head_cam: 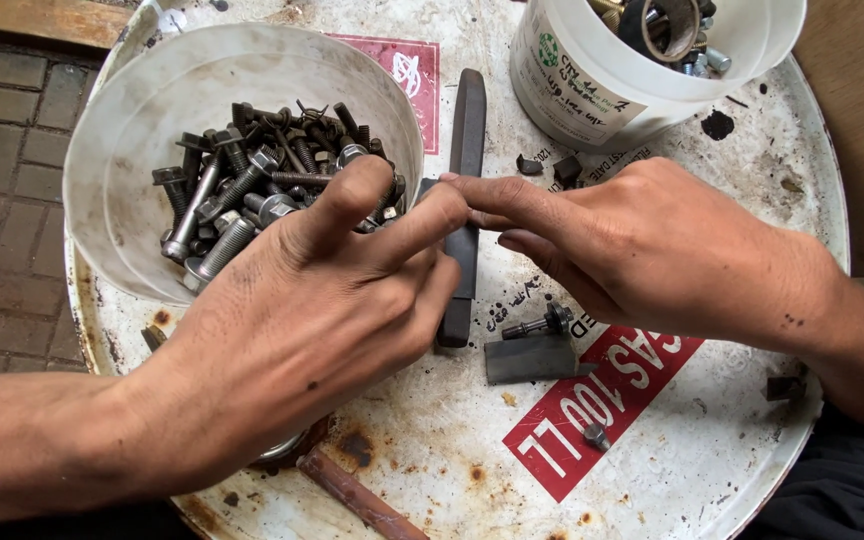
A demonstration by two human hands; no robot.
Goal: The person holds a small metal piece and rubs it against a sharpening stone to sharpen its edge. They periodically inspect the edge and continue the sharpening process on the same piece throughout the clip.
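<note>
Where the two hands meet above the worktop (652,470), a rusted white drum lid, fingertips touch over a dark bar (464,200). Left hand (302,320): fingers half-spread, index extended, seemingly pinching something too small to tell. Right hand (642,240): fingers pressed together, pointing. Tub of bolts (132,200) just beyond the left hand, within easy reach; loose bolt (540,322) below the right.

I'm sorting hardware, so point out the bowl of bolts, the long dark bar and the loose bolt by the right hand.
bowl of bolts (127,120), head view, bare inner wall
long dark bar (468,125), head view, upper end
loose bolt (542,322), head view, shank
</note>
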